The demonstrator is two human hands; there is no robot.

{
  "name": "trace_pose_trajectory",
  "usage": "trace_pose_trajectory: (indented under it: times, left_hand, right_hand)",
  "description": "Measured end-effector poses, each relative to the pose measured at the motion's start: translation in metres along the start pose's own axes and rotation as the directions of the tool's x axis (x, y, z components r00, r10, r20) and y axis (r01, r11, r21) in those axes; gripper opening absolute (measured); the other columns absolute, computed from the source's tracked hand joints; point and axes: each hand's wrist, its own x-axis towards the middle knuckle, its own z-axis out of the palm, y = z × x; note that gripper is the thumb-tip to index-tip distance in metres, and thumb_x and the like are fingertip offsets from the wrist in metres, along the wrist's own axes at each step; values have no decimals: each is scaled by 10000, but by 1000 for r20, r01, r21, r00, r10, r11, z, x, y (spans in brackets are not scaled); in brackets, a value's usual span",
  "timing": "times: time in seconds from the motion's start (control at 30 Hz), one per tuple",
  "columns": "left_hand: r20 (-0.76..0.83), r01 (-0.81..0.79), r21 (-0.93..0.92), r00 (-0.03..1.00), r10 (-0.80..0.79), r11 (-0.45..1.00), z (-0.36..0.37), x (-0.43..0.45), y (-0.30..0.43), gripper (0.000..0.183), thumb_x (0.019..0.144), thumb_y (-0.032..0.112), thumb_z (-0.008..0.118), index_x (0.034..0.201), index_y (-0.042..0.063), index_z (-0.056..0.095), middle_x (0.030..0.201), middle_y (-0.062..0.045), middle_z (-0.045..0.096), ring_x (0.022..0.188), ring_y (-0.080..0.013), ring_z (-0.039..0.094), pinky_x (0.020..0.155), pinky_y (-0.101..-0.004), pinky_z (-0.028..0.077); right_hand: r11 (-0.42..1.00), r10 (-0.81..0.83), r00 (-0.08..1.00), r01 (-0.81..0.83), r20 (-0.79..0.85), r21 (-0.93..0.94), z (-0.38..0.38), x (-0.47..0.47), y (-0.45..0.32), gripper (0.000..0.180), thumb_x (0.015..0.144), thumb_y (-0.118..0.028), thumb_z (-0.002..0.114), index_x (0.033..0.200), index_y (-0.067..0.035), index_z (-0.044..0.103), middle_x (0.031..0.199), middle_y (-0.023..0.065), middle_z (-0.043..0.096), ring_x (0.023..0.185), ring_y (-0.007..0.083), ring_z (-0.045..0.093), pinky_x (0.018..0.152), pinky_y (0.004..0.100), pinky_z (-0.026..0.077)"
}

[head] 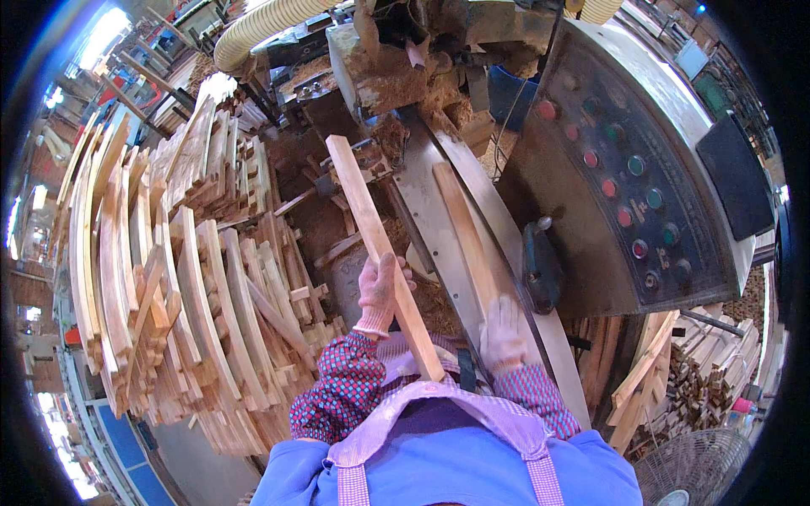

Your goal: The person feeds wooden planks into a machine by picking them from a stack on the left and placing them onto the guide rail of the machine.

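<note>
My left hand (380,288), in a light work glove, is closed around a squared wooden strip (370,224) held slantwise in front of my body. A second wooden strip (467,234) lies lengthwise on the metal bed (421,183) of a woodworking machine, alongside its guide fence. My right hand (503,332), gloved too, rests flat at the near end of this strip with its fingers stretched forward. Whether it presses on the wood or only touches it I cannot tell. The strip's far end points towards the sawdust-covered machine head (386,76).
Large stacks of wooden strips (209,303) stand at the left. A control panel (626,183) with red and green buttons rises at the right, with a crank handle (541,265) beside the fence. More strips (702,360) and a fan (693,468) are at the lower right.
</note>
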Motion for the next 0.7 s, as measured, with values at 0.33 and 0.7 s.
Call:
trace_pose_trajectory:
  times: [0.33,0.7]
  left_hand:
    - [5,-30,-17,1000,30,999,-6,9,18,363,930,326,623,1091,25,499,916,-77,609,715,-162,626,582,-313,572]
    - [533,-545,829,701,474,-125,-2,-22,125,583,821,297,679,1272,-29,506,1249,-211,567,1193,-363,532,1026,-440,419]
  right_hand:
    - [982,-170,973,181,-155,58,55,333,-21,468,860,-162,501,1304,-17,474,1409,198,419,1281,310,416,1058,446,328]
    - [743,-144,928,-128,344,657,-69,55,-49,858,818,-212,676,1479,37,190,1430,289,382,1338,369,387,1113,402,315]
